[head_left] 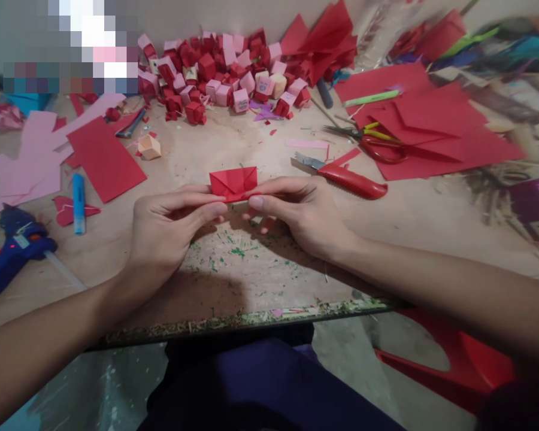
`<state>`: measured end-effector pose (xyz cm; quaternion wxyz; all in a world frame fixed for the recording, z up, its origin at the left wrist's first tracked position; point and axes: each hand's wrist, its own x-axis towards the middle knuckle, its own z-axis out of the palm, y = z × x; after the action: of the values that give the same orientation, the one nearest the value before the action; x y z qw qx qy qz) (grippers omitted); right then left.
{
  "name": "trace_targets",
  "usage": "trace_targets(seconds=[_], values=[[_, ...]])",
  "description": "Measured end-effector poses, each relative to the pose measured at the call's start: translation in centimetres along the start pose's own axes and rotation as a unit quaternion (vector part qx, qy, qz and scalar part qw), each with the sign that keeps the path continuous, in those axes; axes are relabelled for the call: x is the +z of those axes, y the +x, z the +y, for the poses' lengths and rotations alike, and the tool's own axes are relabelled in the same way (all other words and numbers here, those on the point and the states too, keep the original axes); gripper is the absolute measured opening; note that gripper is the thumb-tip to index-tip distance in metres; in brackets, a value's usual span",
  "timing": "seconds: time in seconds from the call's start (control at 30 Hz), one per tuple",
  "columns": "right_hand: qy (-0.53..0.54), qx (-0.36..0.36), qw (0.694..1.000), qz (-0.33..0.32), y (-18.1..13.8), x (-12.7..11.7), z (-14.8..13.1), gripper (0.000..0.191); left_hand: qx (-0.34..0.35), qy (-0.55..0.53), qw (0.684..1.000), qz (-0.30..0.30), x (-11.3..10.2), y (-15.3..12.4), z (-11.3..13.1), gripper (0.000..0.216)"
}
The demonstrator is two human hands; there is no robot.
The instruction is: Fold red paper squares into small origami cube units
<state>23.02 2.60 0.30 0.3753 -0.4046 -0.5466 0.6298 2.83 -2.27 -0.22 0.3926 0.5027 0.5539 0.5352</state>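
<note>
A small folded piece of red paper [234, 182] is held above the wooden table, creased with slanting flaps like an envelope. My left hand [173, 224] pinches its lower left corner between thumb and fingers. At the lower right edge, my right hand [303, 212] grips it the same way, with its lower fingers curled beneath. To the right of my right hand lies a box cutter with a red handle [354, 181]. A blue marker [78, 203] rests left of my left hand, on a red paper heart [65, 211].
Many small red and pink paper cubes [215, 90] are heaped at the back. Red-handled scissors [381, 146] lie on red paper sheets [440, 120] at right. A blue glue gun [15, 251] sits at left, near a red rectangle of paper [106, 158]. Scraps litter the table's front edge [251, 317].
</note>
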Motion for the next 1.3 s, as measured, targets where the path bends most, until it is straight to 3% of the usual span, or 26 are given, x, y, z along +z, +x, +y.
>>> trace_targets(seconds=[0.27,0.63,0.73,0.9,0.93,1.07,1.3], values=[[0.027,-0.027,0.999,0.016,-0.2,0.7,0.3,0.014,0.037,0.085,0.995,0.034,-0.1,-0.2,0.6,0.008],[0.038,-0.046,0.998,0.01,-0.1,0.7,1.0,0.014,-0.007,0.013,0.998,0.063,0.4,-0.3,0.5,0.009],[0.076,-0.049,0.996,0.003,0.0,0.6,1.1,0.025,-0.021,0.015,0.998,0.066,0.4,-0.3,0.5,0.01],[0.126,-0.007,0.991,-0.049,0.3,0.4,1.0,0.068,-0.001,0.038,0.997,0.065,0.2,-0.3,0.5,0.011],[0.123,0.005,0.99,-0.065,0.3,0.4,0.9,0.067,0.001,0.041,0.997,0.061,0.2,-0.3,0.5,0.012],[0.08,0.034,0.992,-0.096,0.3,0.5,0.5,0.033,0.013,0.044,0.998,0.032,0.0,-0.4,0.3,0.012],[0.061,0.037,0.995,-0.072,0.0,0.6,0.5,0.024,0.019,0.04,0.999,0.025,0.3,-0.4,0.3,0.009]])
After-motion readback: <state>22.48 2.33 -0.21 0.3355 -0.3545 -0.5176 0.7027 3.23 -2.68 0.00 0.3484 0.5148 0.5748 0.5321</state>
